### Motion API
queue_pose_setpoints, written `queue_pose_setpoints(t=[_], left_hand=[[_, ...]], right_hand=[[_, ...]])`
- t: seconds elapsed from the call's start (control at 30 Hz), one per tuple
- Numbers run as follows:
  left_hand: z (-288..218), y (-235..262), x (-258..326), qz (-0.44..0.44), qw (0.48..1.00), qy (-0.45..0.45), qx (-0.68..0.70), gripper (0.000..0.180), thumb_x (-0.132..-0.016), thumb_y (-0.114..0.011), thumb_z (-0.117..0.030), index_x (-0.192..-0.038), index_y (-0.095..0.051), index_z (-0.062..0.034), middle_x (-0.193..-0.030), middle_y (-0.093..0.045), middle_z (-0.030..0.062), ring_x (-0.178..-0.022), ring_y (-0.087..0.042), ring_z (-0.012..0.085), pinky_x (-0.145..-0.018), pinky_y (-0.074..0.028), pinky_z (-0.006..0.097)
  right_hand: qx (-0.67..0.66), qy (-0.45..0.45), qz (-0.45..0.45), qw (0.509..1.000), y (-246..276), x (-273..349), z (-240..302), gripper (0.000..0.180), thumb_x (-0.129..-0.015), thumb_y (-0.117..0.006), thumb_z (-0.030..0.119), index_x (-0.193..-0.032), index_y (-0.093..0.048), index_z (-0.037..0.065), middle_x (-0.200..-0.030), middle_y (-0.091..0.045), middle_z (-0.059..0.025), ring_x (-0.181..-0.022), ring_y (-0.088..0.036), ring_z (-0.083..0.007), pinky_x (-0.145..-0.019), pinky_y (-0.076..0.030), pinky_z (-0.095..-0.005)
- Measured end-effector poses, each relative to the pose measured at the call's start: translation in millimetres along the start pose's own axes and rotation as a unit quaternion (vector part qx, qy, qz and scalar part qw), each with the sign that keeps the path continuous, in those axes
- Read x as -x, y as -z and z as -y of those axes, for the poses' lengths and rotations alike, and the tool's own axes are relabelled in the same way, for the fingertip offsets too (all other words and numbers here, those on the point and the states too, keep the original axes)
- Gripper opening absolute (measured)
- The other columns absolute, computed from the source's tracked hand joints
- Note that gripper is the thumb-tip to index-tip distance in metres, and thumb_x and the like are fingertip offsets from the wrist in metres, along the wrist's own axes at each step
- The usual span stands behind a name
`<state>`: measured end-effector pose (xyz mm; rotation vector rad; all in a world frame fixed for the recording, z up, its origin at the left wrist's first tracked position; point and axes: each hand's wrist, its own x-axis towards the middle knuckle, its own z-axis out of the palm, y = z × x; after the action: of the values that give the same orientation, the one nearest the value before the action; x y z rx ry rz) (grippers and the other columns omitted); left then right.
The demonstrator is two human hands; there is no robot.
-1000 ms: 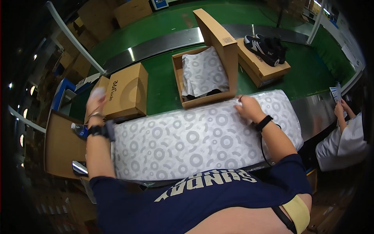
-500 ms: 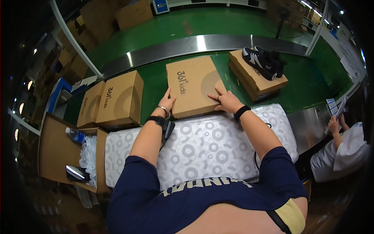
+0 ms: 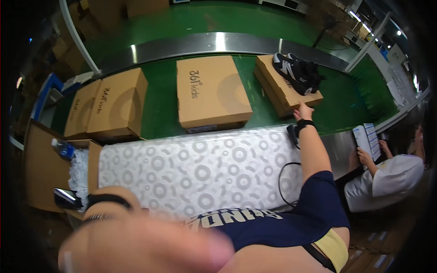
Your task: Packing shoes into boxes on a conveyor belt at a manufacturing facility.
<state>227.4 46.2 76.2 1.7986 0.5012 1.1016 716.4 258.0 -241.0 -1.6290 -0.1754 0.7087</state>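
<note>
Both hands are withdrawn from the closed middle box (image 3: 211,93): the right hand (image 3: 304,110) is laid open-fingered on the shoe-topped box (image 3: 287,88), to be drawn in next, while the left hand (image 3: 145,248) is blurred, its grip untellable.

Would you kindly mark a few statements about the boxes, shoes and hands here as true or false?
1. The right hand touches the box carrying the black shoes. True.
2. The middle box is open. False: its lid is shut.
3. The left hand rests on the middle box. False: it is raised close to the camera, blurred.
4. Patterned paper lies spread before the belt. True.
5. The shoes sit inside their box. False: they lie on its lid.
</note>
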Motion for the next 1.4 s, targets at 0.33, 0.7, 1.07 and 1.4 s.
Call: queue_pose_setpoints(t=[0.33,0.7,1.07,1.4], left_hand=[[16.7,50.2,134.5,0.069,0.954,-0.185,0.225,0.028,-0.088,-0.044,-0.023,-0.087,-0.060,0.0000,-0.089,-0.060,0.0144,-0.080,-0.058,0.0273,-0.073,-0.047,0.037],[27.0,-4.6,22.5,0.169,0.822,-0.352,0.416,0.027,-0.090,-0.043,-0.021,-0.088,-0.061,-0.0014,-0.095,-0.061,0.0101,-0.086,-0.059,0.0247,-0.076,-0.047,0.035],[7.4,-48.0,24.9,0.177,0.720,-0.224,0.632,0.028,-0.089,-0.046,-0.020,-0.079,-0.062,0.0018,-0.080,-0.061,0.0109,-0.077,-0.059,0.0220,-0.066,-0.048,0.032],[90.6,-177.5,-71.7,0.601,0.386,0.263,0.648,0.018,-0.079,-0.050,-0.017,-0.084,-0.059,-0.0028,-0.079,-0.061,0.0136,-0.067,-0.059,0.0304,-0.061,-0.048,0.035]], right_hand=[[-0.048,0.060,0.010,0.997,-52.3,10.3,-26.6,0.093,-0.066,-0.065,0.007,-0.133,-0.002,0.016,-0.116,-0.046,-0.0146,-0.098,-0.051,-0.0296,-0.071,-0.044,-0.0456],[-0.044,-0.080,0.113,0.989,-55.5,88.6,-32.4,0.111,-0.073,-0.066,0.017,-0.129,0.029,0.025,-0.096,-0.047,-0.0129,-0.062,-0.048,-0.0207,-0.053,-0.043,-0.0344],[0.044,-0.049,0.182,0.981,-68.7,145.4,-46.3,0.117,-0.074,-0.069,0.021,-0.127,0.036,0.014,-0.095,-0.049,-0.0111,-0.063,-0.050,-0.0192,-0.051,-0.045,-0.0312],[0.081,-0.063,0.238,0.966,-68.7,97.4,-69.3,0.117,-0.070,-0.073,0.028,-0.130,0.026,0.012,-0.098,-0.049,-0.0104,-0.077,-0.049,-0.0201,-0.061,-0.046,-0.0344]])
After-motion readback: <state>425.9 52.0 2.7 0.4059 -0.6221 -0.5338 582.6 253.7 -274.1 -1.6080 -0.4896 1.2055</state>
